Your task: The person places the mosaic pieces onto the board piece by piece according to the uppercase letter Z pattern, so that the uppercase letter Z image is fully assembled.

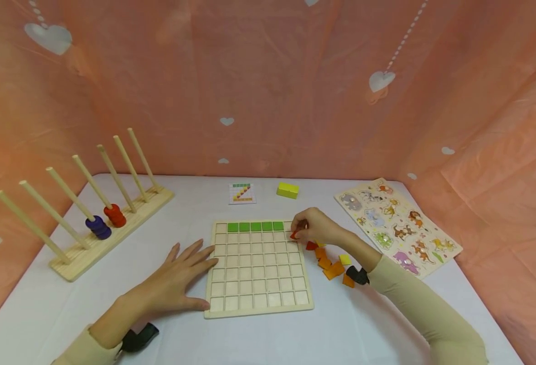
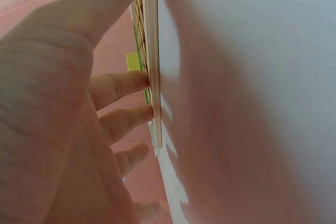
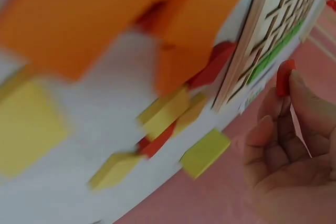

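A square wooden grid board (image 1: 259,274) lies on the table, with several green square tiles (image 1: 255,226) in its far row; that row's left and right end cells hold no tile. My left hand (image 1: 174,281) has its fingers spread, and the thumb and some fingertips touch the board's left edge. Between thumb and fingers my right hand (image 1: 320,226) pinches a small red piece (image 3: 284,78) over the board's far right corner. Its exact shape is partly hidden by the fingers. Right of the board, under my right wrist, lie loose orange tiles (image 1: 334,270), red pieces (image 1: 311,246) and yellow pieces (image 1: 344,259).
Beyond the board are a pattern card (image 1: 242,196) and a yellow block (image 1: 288,190). At left stands a wooden peg rack (image 1: 126,230) with blue rings (image 1: 98,227) and red rings (image 1: 115,215). An animal puzzle board (image 1: 397,225) lies at right, near the right forearm.
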The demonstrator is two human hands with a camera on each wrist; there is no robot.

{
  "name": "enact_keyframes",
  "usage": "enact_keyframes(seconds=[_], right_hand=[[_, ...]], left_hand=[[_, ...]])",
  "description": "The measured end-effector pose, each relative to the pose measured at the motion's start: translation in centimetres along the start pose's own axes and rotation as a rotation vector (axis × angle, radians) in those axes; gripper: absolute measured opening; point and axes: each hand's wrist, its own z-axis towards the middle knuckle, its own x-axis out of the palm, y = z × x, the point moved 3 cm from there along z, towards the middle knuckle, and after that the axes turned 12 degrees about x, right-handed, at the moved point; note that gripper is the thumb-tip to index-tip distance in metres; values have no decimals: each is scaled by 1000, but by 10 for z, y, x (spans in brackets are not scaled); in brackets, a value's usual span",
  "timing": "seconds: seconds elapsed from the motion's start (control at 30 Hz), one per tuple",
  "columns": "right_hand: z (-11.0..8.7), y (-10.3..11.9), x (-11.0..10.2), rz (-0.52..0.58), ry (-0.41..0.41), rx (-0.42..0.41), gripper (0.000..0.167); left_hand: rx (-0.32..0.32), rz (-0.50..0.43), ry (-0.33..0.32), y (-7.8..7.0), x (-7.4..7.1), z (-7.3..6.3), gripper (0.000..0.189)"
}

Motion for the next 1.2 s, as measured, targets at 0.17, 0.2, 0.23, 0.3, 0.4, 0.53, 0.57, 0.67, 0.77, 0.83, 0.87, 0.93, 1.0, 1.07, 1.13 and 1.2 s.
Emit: enact_keyframes(seconds=[0.17, 0.2, 0.23, 0.3, 0.4, 0.53, 0.57, 0.67, 0.77, 0.83, 0.87, 0.93, 1.0, 1.07, 1.13, 1.2], right_hand=[[18, 13, 14, -52, 20, -22, 8], [20, 14, 16, -59, 25, -27, 8], [22, 15, 17, -62, 32, -37, 9], [25, 17, 20, -67, 47, -57, 11], [27, 19, 23, -70, 60, -81, 16], [29, 17, 25, -70, 59, -85, 18], [30, 17, 25, -71, 55, -83, 18], [31, 15, 26, -73, 42, -82, 18], [31, 15, 26, -94, 25, -93, 18], [31, 16, 26, -113, 14, -101, 16], [30, 17, 26, -122, 10, -106, 15], [30, 17, 27, -134, 6, -114, 14], [29, 17, 28, -149, 2, -123, 14], [29, 18, 29, -168, -3, -129, 15], [29, 19, 29, -188, -6, -122, 17], [28, 20, 30, -202, -2, -102, 17]], left_hand=[[3, -5, -4, 0, 0, 0, 94], [1, -5, -3, 0, 0, 0, 94], [-1, -5, -1, 0, 0, 0, 94], [-4, -3, 2, -1, 0, 0, 94], [-5, 4, 4, -1, 0, 0, 94], [-4, 3, 2, -1, -1, 0, 94], [-4, 2, 3, -1, -1, 0, 94], [-7, -4, 5, -1, -1, 0, 95], [-9, -5, 6, 0, -1, 0, 95], [-8, -5, 5, 0, -1, 0, 95], [-7, -4, 5, 0, -1, 0, 95], [-5, -3, 4, 1, 0, 1, 95], [-5, -5, 3, 1, 0, 1, 95], [-5, -5, 2, 1, 0, 1, 95], [-5, -8, 3, 0, 0, 1, 95], [-5, -12, 4, 0, -1, 0, 95]])
